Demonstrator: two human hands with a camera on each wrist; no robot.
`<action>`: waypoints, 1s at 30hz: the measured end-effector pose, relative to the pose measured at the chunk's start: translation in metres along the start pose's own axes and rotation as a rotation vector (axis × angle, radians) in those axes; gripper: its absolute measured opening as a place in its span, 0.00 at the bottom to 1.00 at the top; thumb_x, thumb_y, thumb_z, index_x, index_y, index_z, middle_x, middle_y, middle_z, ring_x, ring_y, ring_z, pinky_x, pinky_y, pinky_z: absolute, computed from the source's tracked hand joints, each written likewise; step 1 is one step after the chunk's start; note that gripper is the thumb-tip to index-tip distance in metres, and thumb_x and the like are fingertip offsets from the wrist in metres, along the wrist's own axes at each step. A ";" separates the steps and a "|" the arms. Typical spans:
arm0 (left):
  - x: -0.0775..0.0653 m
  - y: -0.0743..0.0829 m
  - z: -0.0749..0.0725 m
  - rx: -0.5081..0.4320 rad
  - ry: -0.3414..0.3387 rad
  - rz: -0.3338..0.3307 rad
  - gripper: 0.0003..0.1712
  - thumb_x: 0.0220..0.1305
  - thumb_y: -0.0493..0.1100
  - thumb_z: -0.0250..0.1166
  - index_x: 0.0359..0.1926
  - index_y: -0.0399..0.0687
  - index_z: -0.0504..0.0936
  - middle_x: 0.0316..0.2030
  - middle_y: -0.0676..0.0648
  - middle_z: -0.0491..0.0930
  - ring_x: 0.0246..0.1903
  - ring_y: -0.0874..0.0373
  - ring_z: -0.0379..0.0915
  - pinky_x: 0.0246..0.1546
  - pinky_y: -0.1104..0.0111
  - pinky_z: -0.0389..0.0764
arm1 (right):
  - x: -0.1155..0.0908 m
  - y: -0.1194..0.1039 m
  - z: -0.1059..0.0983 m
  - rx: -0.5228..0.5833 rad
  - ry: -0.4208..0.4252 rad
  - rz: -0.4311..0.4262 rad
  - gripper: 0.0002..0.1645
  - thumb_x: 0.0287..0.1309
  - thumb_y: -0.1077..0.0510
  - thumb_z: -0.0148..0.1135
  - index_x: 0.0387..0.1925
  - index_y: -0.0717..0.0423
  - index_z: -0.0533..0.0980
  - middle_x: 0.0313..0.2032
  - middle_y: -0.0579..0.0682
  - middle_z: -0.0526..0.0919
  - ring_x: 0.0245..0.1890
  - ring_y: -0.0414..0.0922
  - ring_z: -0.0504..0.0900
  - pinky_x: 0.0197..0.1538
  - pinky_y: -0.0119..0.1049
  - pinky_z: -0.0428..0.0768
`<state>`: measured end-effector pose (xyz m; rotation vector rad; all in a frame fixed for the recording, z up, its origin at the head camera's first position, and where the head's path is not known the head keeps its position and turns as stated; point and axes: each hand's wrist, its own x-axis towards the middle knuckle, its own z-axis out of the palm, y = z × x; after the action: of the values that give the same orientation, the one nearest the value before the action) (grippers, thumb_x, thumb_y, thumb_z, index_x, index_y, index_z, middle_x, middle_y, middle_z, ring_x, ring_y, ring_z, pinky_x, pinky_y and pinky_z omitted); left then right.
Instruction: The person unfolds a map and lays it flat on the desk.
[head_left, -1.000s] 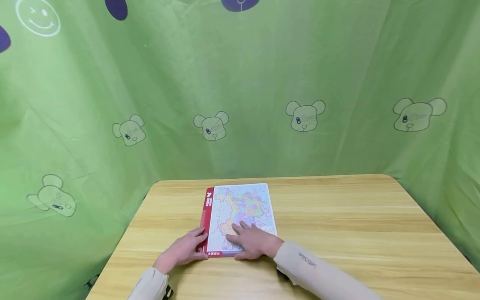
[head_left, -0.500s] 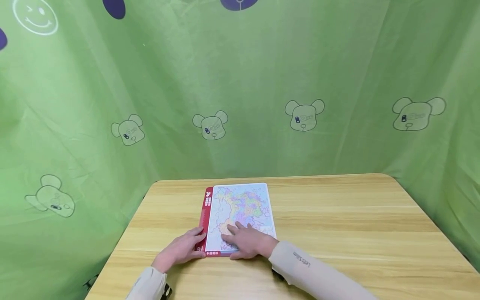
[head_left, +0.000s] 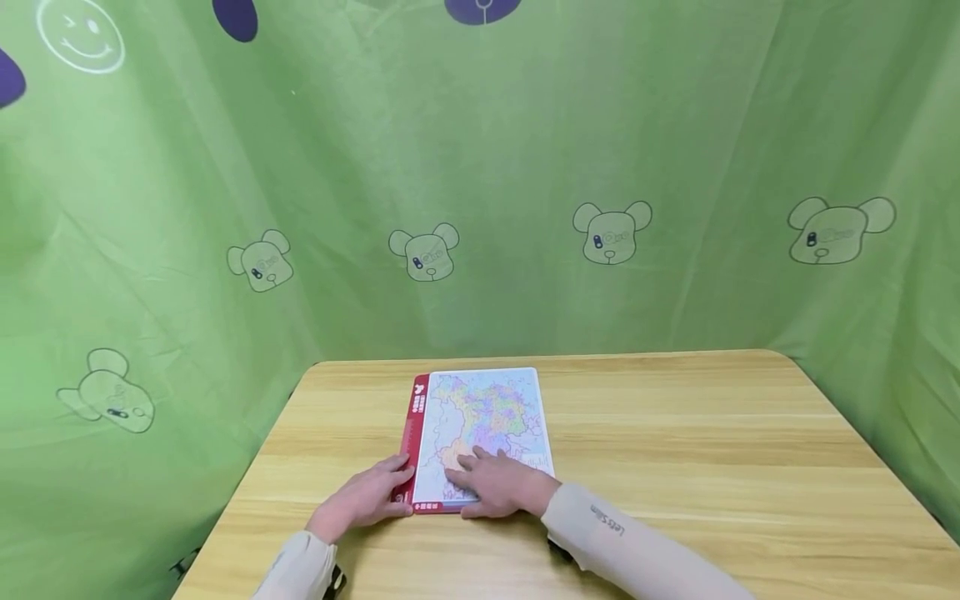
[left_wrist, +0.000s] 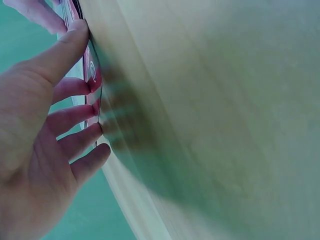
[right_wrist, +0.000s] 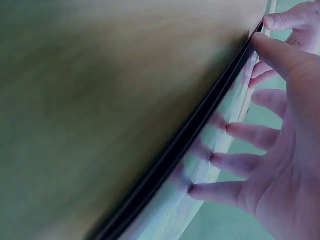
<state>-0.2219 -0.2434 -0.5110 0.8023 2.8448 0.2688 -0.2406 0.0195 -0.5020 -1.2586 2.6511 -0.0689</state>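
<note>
As half a second ago, neither hand grasps anything: the right hand rests spread on the map beneath it, the left hand touches its red edge, fingers loose.

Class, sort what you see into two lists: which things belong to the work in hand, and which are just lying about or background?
In the work:
- map board with a red border
- left hand, touching the red border
- right hand, fingers spread on the map

Background (no loose objects seen):
- wooden table, supporting the board
- green cloth behind it
</note>
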 end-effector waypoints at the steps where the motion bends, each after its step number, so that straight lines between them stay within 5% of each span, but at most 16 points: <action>1: 0.000 0.000 -0.001 0.001 -0.001 0.001 0.41 0.57 0.58 0.65 0.64 0.37 0.68 0.67 0.35 0.58 0.66 0.42 0.56 0.63 0.51 0.63 | 0.000 0.001 0.000 -0.007 0.006 -0.009 0.40 0.62 0.33 0.50 0.71 0.42 0.58 0.68 0.51 0.61 0.67 0.58 0.59 0.63 0.57 0.64; 9: 0.000 0.000 -0.002 0.005 0.003 0.000 0.41 0.56 0.57 0.67 0.63 0.36 0.69 0.67 0.35 0.60 0.65 0.41 0.57 0.62 0.51 0.63 | -0.002 0.002 -0.003 -0.112 0.064 -0.097 0.39 0.64 0.36 0.50 0.70 0.48 0.59 0.61 0.50 0.71 0.61 0.47 0.69 0.60 0.40 0.71; 30: 0.001 0.003 -0.006 0.015 -0.005 -0.004 0.41 0.53 0.57 0.68 0.62 0.37 0.71 0.67 0.35 0.60 0.64 0.40 0.58 0.62 0.50 0.63 | -0.012 0.000 -0.011 -0.252 0.222 -0.220 0.27 0.66 0.48 0.54 0.65 0.46 0.67 0.53 0.47 0.78 0.43 0.43 0.82 0.43 0.36 0.82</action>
<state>-0.2227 -0.2406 -0.5045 0.7985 2.8467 0.2448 -0.2357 0.0281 -0.4890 -1.7126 2.7605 0.1022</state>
